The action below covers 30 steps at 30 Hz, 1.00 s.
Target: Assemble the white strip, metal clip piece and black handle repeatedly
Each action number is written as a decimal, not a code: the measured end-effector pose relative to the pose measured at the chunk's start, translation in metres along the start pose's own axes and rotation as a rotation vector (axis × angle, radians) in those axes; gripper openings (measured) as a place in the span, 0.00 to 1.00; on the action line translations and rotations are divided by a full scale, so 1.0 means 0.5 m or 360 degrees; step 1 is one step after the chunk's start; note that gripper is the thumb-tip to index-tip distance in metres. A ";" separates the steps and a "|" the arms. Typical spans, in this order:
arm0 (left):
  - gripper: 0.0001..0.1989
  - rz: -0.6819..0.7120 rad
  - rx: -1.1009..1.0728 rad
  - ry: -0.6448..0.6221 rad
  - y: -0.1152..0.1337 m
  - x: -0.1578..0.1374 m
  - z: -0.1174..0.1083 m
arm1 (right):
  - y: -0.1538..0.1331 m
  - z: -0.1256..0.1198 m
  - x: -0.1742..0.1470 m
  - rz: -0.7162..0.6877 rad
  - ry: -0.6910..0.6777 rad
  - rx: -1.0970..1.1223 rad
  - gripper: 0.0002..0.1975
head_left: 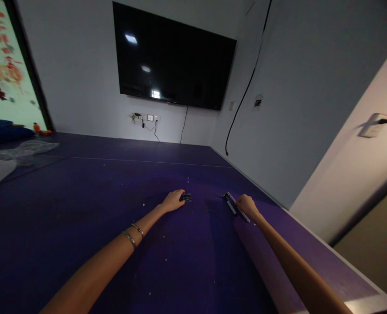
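My left hand reaches over the purple surface, its fingers closed at the edge of a small black-and-silver block. What kind of thing this is, I cannot make out. To the right, my right hand pinches a slim dark-and-silver tool. Two long, narrow parts of the tool spread apart toward me and meet at a small head at the far end; its exact kind is unclear. The block and the tool are apart, with purple surface between them. Two bracelets circle my left wrist.
Small white specks lie scattered over the surface. Clear plastic wrapping and a blue cloth-like bundle are at the far left. A television hangs on the wall above sockets. A black cable dangles at the right.
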State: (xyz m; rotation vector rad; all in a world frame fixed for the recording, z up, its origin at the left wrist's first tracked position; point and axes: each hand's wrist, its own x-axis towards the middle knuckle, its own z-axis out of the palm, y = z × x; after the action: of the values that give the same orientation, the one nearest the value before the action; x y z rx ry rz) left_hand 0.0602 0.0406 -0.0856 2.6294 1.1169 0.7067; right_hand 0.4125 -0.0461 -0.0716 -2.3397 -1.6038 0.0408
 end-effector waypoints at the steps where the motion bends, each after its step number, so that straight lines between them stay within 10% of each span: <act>1: 0.20 0.0001 -0.0004 0.0007 0.000 0.000 0.000 | -0.001 0.000 0.000 0.0001 0.0004 -0.0002 0.09; 12: 0.18 -0.0082 -0.0268 0.0150 0.015 0.005 -0.004 | -0.007 -0.045 -0.022 -0.0082 0.0037 0.0086 0.18; 24: 0.23 0.0238 -0.0386 0.0216 0.142 -0.027 -0.033 | -0.197 -0.089 -0.110 -0.1107 -0.0368 0.0336 0.41; 30: 0.27 0.0323 -0.0406 0.0130 0.177 -0.060 -0.045 | -0.260 -0.097 -0.142 -0.1444 -0.0373 0.0360 0.24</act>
State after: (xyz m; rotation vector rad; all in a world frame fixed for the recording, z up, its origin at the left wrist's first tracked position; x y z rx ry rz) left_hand 0.0863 -0.0428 -0.0450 2.5336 0.7277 0.9361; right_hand 0.2775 -0.0795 -0.0014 -1.3105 -2.4663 0.2818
